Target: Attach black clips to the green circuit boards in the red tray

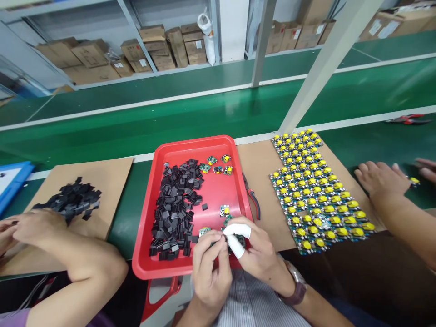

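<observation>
My left hand (210, 268) and my right hand (254, 249) meet over the near edge of a red tray (190, 147). Both pinch a small green circuit board (220, 237) between their fingertips. Two fingers of my right hand wear white finger cots. A heap of small black plastic pieces (175, 209) fills the tray's left half. Loose green boards with yellow parts (218, 165) lie at the tray's far right, and two more (225, 210) lie just beyond my fingers.
A panel of many yellow-topped boards (315, 190) lies on cardboard to the right. Red-handled cutters (254, 200) rest beside the tray. A co-worker's arm (61, 245) is at left by black pieces (70, 200); another's hands (381, 181) are at right. Shelves with boxes stand behind.
</observation>
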### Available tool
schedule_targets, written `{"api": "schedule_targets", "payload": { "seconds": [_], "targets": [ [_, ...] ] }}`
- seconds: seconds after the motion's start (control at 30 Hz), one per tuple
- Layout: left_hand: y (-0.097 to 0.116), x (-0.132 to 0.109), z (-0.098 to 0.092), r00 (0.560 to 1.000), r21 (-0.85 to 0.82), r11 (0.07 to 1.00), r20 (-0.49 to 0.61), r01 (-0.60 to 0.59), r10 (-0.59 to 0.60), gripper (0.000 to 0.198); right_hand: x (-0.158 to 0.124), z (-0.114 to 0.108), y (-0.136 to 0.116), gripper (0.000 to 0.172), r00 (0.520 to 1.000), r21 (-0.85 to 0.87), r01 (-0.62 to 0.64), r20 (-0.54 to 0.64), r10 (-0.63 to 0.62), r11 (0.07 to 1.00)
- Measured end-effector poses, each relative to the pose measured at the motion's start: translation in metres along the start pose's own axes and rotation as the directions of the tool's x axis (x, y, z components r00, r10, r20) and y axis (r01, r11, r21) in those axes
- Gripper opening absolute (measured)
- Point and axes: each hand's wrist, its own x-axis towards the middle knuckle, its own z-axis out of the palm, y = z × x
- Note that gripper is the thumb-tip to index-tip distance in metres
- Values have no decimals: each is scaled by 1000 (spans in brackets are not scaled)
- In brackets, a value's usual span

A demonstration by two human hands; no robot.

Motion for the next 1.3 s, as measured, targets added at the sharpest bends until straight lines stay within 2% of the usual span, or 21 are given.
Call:
{"api": "schedule_targets", "payload": {
  "seconds": [0.07,0.17,0.27,0.37,0.5,0.63,0.77,0.87,1.0,1.03,1.1,1.2,1.3],
  "targets": [
    [0,2,0,999,-24,999,20,47,-46,36,0,1,2,31,1000,14,12,-23,-12,1000],
    [0,6,-4,980,-91,977,78,192,-185,26,2,0,7,28,1000,48,8,4,-9,999],
    [0,10,-7,937,-177,921,107,346,-331,16,3,-1,11,24,999,90,-30,42,27,996],
    [0,13,-6,896,-284,850,161,443,-413,9,4,-1,12,21,996,106,-75,54,69,992],
    [-2,16,-5,864,-328,800,219,502,-453,5,8,-4,13,22,991,112,-94,110,82,989],
    [-4,19,-8,860,-249,828,249,502,-446,5,10,-11,15,20,983,105,-106,161,88,989],
    [-3,23,-12,846,-221,832,303,510,-438,9,4,-12,17,17,966,112,-237,131,222,965],
    [-2,23,-12,790,-289,755,403,588,-461,12,0,-12,18,14,951,145,-301,121,285,942],
    [-6,20,-9,659,-413,519,551,748,-511,18,1,-15,19,12,945,203,-289,214,246,936],
    [-7,20,-9,640,-417,490,569,766,-517,19,2,-16,20,13,942,217,-295,229,246,930],
    [-9,23,-11,644,-384,527,566,759,-515,19,3,-18,19,14,935,228,-309,249,252,923],
    [-9,30,-17,713,-304,679,521,668,-468,12,4,-20,16,14,934,205,-298,263,241,932],
    [-7,34,-21,754,-281,747,509,602,-415,9,5,-21,12,13,938,178,-274,267,222,945]
  ]
}}
